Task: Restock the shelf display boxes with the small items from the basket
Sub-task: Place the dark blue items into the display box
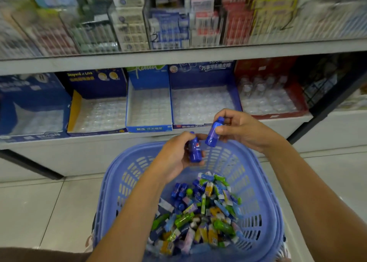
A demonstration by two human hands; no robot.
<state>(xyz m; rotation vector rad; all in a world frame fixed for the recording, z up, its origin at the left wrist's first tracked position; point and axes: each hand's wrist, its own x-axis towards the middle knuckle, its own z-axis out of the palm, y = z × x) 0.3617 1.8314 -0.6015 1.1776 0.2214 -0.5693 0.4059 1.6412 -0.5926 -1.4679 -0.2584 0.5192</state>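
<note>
Bottles [213, 132]: pinched one in right hand [244, 130], gripped one in curled fingers of left hand [174, 158] above basket [264, 182]; likely best seated upright in box [198, 71] at twelve o'clock.

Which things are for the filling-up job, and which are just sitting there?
For the job: basket; small items inside; blue bottle in left hand; second blue bottle in right hand; display boxes.
Just there: upper-shelf packs; floor.
</note>
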